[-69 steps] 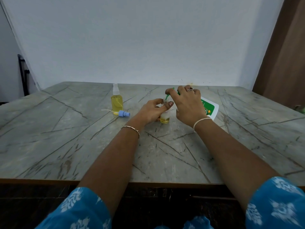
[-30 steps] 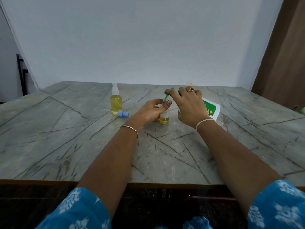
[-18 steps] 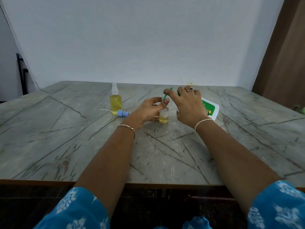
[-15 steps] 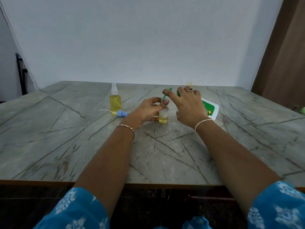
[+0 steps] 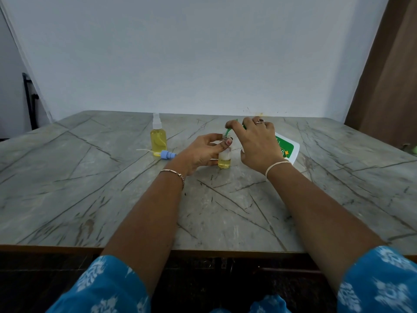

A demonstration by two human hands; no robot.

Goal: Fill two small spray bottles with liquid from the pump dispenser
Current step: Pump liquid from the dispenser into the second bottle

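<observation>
Second bottle, filling in progress. The open spray bottle [image 5: 224, 161] stands on the surface [image 5: 112, 199] near its middle, partly filled with yellow liquid under a cap of foam. Your left hand [image 5: 203, 152] has its grip closed round the bottle's upper part, thumb and fingers curled about the neck. Your right hand [image 5: 257, 141] has its grip curled over the head of the pump dispenser [image 5: 287, 148], which leans toward the bottle, and its forefinger rides on the green spout [image 5: 228, 132]. The spout tip sits at the bottle's mouth.

Hold the mouth directly under the tip and brace the bottle base flat, since the narrow neck probably leaves little margin for a stray stream. Press in short, full strokes and let the foam settle between them, so that you read the true level. Stop below the neck, leaving room for the dip tube of the blue spray head [image 5: 168, 154], which lies just beside the filled spray bottle [image 5: 158, 140] to the left.
</observation>
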